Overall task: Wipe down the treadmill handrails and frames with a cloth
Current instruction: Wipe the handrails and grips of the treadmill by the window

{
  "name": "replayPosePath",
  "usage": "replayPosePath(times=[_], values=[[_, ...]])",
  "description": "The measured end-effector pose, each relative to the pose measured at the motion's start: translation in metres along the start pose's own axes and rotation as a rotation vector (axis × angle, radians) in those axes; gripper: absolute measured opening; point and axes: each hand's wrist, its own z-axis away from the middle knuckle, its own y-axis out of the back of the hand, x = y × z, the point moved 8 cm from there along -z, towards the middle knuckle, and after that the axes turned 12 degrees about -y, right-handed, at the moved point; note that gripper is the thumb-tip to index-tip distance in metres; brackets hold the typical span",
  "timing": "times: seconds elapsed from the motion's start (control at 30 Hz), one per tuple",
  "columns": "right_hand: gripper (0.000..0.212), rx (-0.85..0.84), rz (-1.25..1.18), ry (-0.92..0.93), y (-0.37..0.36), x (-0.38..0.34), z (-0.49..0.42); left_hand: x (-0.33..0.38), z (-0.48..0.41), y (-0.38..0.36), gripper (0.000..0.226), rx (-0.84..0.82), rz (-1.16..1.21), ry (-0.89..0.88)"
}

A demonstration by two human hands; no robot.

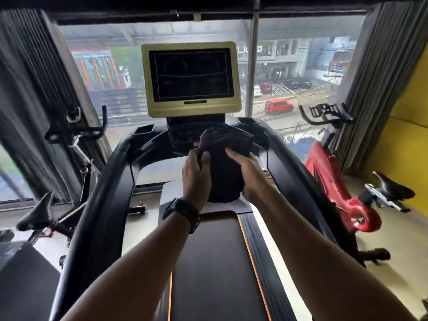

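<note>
A person stands on a treadmill [143, 144] and holds a dark cloth [225, 167] with both hands in front of the console, over the front end of the belt [208, 262]. The left hand [196, 174], with a black watch [185, 213] on its wrist, grips the cloth's left edge, its fingers [205, 158] curled round the fabric. The right hand [251, 176] grips the right edge, thumb on top and the other fingers wrapped underneath. The cloth is bunched between the two hands and hangs below them in a rounded fold. Its upper part rises toward the console buttons, and whether it touches them cannot be told. It lies between the left handrail [104, 193] and the right handrail [296, 172] and is apart from both. Above the console stands a gold-framed screen [191, 77], dark with faint lines. A red exercise bike [342, 193] stands to the right of the treadmill beside a yellow wall [407, 135], and a black exercise bike [69, 140] stands to the left. Grey curtains [375, 89] hang at both sides of a wide window [289, 66], through which a street with a red car [279, 106] shows.
</note>
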Motion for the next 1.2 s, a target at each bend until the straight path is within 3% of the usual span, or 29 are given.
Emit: replayPosePath(times=[0.2,0.6,0.77,0.97,1.1,1.2], values=[[0.029,0.032,0.01,0.032,0.011,-0.036,-0.071,-0.022,-0.076,-0.041,0.016,-0.029,-0.027,-0.052],[0.036,0.149,0.006,0.093,0.095,-0.084,-0.298,-0.139,-0.228,-0.209,0.019,-0.196,-0.16,-0.053],[0.031,0.307,0.053,0.196,0.123,-0.098,-0.358,-0.182,-0.272,-0.254,0.027,-0.259,-0.221,-0.056],[0.033,0.546,0.425,0.381,0.147,-0.105,-0.432,-0.253,-0.315,-0.306,0.038,-0.456,-0.339,-0.071],[0.027,0.712,0.876,0.624,0.135,-0.108,-0.476,-0.298,-0.348,-0.337,0.045,-0.589,-0.447,-0.142],[0.038,0.741,1.234,0.631,0.129,-0.092,-0.518,-0.33,-0.371,-0.356,0.051,-0.66,-0.508,-0.221]])
